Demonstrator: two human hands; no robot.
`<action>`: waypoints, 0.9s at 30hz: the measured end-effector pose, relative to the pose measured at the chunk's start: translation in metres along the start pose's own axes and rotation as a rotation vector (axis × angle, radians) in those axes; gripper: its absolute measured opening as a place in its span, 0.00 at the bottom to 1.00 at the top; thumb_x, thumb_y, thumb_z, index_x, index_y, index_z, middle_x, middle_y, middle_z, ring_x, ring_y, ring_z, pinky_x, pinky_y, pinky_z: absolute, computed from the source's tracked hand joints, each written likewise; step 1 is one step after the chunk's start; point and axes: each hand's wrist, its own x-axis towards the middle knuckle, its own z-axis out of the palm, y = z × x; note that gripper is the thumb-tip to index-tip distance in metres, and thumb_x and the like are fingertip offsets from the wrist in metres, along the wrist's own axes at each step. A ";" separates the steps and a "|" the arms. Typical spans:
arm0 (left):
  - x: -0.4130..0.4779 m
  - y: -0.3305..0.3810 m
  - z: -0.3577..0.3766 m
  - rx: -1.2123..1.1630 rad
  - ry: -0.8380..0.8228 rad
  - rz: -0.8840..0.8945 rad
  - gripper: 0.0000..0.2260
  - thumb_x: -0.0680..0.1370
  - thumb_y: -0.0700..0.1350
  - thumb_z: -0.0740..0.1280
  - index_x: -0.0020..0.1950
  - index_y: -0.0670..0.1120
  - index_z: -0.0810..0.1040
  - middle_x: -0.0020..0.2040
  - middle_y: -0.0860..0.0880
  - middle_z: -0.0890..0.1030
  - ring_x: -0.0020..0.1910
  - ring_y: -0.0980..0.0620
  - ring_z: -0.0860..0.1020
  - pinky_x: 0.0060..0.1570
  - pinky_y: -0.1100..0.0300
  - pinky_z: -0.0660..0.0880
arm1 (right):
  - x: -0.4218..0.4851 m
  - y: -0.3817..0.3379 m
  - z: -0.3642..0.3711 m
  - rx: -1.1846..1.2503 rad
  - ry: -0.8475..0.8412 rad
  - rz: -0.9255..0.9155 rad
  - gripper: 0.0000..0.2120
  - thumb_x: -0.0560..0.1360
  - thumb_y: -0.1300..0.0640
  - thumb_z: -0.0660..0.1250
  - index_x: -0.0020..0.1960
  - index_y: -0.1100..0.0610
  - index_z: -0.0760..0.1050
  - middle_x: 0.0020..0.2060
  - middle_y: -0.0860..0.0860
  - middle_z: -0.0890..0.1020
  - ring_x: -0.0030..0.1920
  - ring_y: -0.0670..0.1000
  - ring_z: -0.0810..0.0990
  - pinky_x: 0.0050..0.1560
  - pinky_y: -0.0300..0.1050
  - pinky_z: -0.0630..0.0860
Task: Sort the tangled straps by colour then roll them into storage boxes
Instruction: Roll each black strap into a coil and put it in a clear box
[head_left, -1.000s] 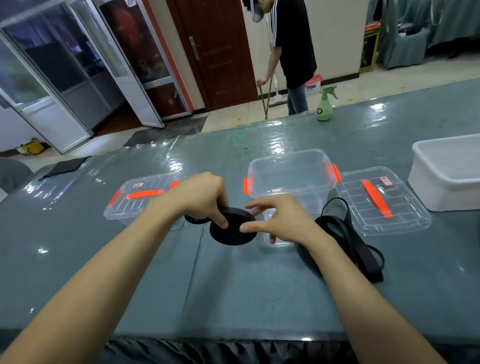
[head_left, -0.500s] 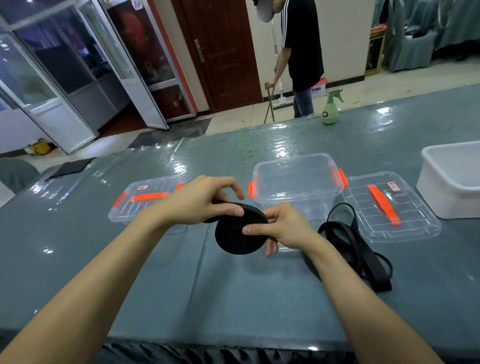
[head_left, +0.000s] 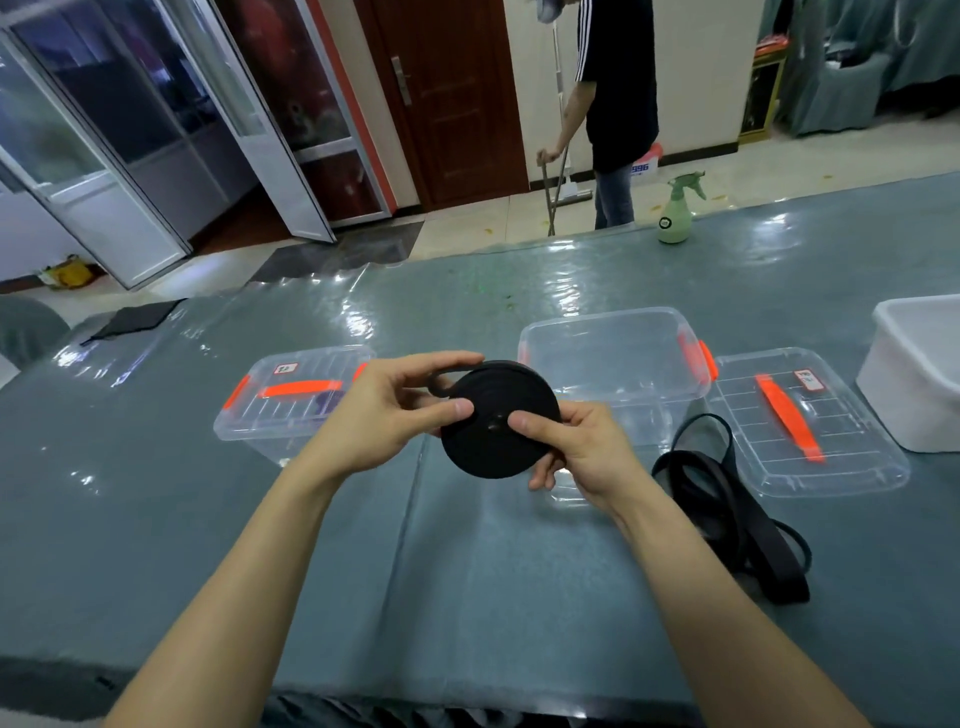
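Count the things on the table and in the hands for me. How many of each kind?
Clear boxes: 2, a closed box and an open box
Loose lid: 1
White tub: 1
Spray bottle: 1
Rolled black strap: 1, held by the left hand and right hand
Loose black strap pile: 1
Black mat: 1
Total: 8

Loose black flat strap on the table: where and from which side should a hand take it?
Probably by the open loop at the far end of the loose black flat strap, from above with the nearer right hand, once freed. That loop spreads wide beside the clear plastic lid, leaving room to pinch; the rest lies flat and overlapped.
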 end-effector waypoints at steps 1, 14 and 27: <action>0.001 -0.003 0.000 -0.001 0.013 -0.006 0.22 0.78 0.37 0.79 0.69 0.55 0.86 0.54 0.37 0.84 0.48 0.41 0.86 0.54 0.52 0.86 | 0.002 0.004 0.003 0.013 -0.001 0.017 0.16 0.64 0.43 0.84 0.42 0.55 0.89 0.35 0.59 0.87 0.23 0.56 0.83 0.22 0.40 0.73; 0.029 -0.040 -0.048 0.118 -0.109 -0.107 0.21 0.77 0.40 0.81 0.67 0.57 0.87 0.44 0.58 0.85 0.31 0.56 0.77 0.45 0.66 0.78 | 0.042 0.018 0.027 -0.076 0.188 0.034 0.20 0.72 0.37 0.76 0.50 0.53 0.90 0.22 0.55 0.76 0.18 0.51 0.70 0.22 0.39 0.62; 0.100 -0.064 -0.016 -0.100 -0.178 -0.056 0.21 0.77 0.38 0.81 0.67 0.56 0.87 0.59 0.42 0.87 0.43 0.46 0.90 0.47 0.57 0.85 | 0.026 0.013 0.007 -1.149 0.313 -0.257 0.72 0.55 0.29 0.85 0.87 0.43 0.48 0.81 0.41 0.62 0.74 0.51 0.75 0.62 0.50 0.80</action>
